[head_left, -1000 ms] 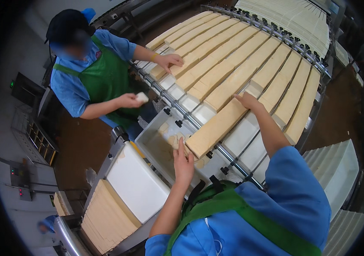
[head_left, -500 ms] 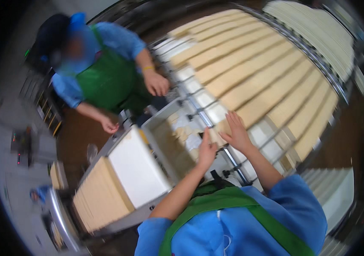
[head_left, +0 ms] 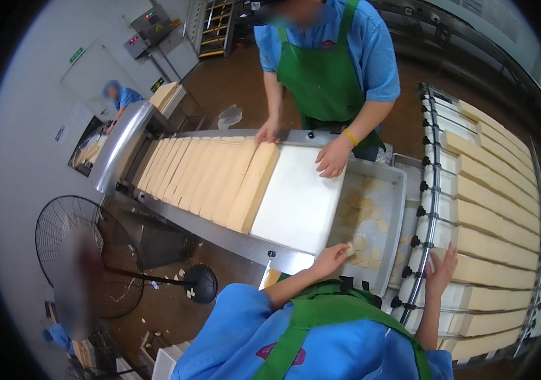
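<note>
Over the near edge of the grey bin (head_left: 399, 209), my left hand (head_left: 332, 261) is closed in a pinch on a small pale scrap (head_left: 350, 249). Similar thin, pale yellow pieces (head_left: 372, 221) lie in the bin. To the right, my right hand (head_left: 440, 269) has its fingers stretched out beside the metal rail (head_left: 431, 231), close to the end of a pale yellow slab row (head_left: 495, 271). Whether it touches the slab I cannot tell. Several such long rows lie in lanes split by thin rods.
Across from me, a co-worker in a green apron (head_left: 321, 85) has one hand at the last pale slab (head_left: 259, 183) on a conveyor and the other over its white surface (head_left: 292, 199). A standing fan (head_left: 90, 253) is at the left; scraps litter the floor.
My view has swung left. My left hand has gone from the rail to above the bin. The co-worker's hands have come onto the conveyor and its slabs.
</note>
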### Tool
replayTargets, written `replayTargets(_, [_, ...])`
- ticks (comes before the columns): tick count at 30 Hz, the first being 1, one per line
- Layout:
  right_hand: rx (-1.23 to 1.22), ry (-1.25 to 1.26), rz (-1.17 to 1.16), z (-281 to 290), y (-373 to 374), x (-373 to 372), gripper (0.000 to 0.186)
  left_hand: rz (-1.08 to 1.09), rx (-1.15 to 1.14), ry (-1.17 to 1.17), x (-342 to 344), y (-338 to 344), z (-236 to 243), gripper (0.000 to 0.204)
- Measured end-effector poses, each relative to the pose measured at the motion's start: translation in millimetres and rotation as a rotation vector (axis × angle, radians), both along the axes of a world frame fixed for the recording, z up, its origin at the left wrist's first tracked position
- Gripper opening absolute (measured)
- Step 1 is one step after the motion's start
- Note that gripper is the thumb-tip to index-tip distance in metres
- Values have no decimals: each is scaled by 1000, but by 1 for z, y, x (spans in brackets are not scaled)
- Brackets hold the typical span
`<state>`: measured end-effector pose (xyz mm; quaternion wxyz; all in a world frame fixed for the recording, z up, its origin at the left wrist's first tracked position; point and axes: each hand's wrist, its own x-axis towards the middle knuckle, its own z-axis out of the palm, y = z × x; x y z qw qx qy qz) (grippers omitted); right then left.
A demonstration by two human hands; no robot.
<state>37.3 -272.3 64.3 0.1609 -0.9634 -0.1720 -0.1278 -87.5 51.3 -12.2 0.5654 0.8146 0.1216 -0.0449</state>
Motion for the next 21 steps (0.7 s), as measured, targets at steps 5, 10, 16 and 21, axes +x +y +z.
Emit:
replayTargets(5, [-150, -73, -17, -39, -13, 7, 36, 140, -277, 92, -59, 20, 4, 29])
replayTargets(10, [12, 74, 78, -36, 11, 2, 49, 475, -352, 4, -100, 51, -3, 23])
replayTargets(16, [9, 185, 183, -22, 82, -32, 32, 1016, -76, -169, -138, 137, -30, 19])
replayTargets(21, [10, 141, 246, -25, 103, -32, 26, 1228, 236, -145, -153, 205, -30, 33])
